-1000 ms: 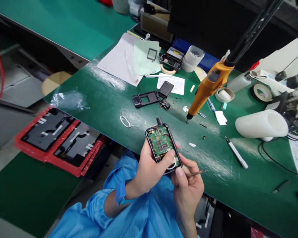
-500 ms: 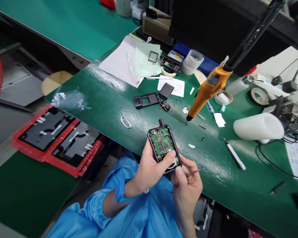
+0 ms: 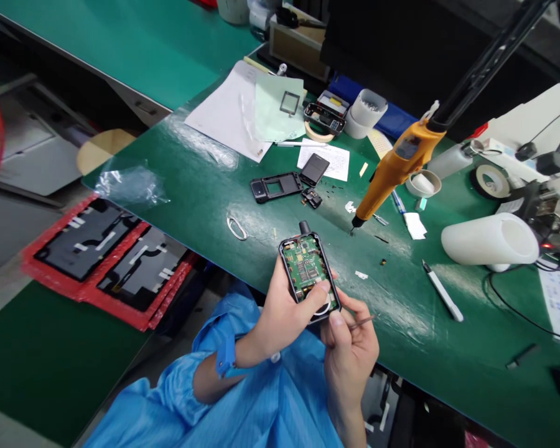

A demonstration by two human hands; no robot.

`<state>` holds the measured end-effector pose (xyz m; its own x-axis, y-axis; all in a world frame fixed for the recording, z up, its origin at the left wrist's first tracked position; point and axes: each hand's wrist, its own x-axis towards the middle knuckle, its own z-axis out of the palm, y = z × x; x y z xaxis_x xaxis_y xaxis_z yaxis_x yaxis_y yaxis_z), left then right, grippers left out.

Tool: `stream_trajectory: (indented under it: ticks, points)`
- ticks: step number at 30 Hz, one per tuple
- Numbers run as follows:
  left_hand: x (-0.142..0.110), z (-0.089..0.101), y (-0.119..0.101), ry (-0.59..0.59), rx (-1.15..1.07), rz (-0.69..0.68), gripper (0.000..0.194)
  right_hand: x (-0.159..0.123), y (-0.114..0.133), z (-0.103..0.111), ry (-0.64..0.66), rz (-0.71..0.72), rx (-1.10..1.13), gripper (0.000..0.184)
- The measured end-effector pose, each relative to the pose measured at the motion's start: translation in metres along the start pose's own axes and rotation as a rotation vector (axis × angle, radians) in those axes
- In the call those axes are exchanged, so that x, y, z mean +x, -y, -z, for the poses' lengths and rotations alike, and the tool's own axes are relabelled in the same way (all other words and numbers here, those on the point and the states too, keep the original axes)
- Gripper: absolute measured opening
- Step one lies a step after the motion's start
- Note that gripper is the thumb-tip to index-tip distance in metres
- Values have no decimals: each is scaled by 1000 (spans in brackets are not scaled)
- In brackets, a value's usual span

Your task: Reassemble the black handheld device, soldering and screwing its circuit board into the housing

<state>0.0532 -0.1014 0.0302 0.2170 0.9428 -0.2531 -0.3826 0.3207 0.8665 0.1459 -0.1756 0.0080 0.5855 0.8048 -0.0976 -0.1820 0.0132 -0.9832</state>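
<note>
"Gadget [image 3: 313, 252] first: where is it?"

"Up by the near edge of the table [image 3: 401, 280], with its green board [image 3: 307, 269] showing. The left hand [image 3: 277, 314] is wrapped around it, thumb on the low part. The right hand [image 3: 354, 354] pinches its bottom corner and holds a thin brown stick [image 3: 364, 322] too."

"So the 2 hands are close together?"

"Yes, both on that 1 gadget."

"What just changed?"

"Very little. The stick seems to poke out less than it did 1 second ago. The grip looks the same."

"And that means?"

"I think they're still busy at the bottom end. The orange driver [image 3: 394, 168] hangs nearby, in neither hand."
</note>
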Motion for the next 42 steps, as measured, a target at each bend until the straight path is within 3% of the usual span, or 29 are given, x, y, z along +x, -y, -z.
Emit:
stream_trajectory:
  ticks: [14,42]
  points:
    - [3,2,7,-24,29,-45,40,1,2,0,-1,24,-86,36]
    - [1,6,-1,45,30,48,45,-2,-6,3,-7,9,-103,36]
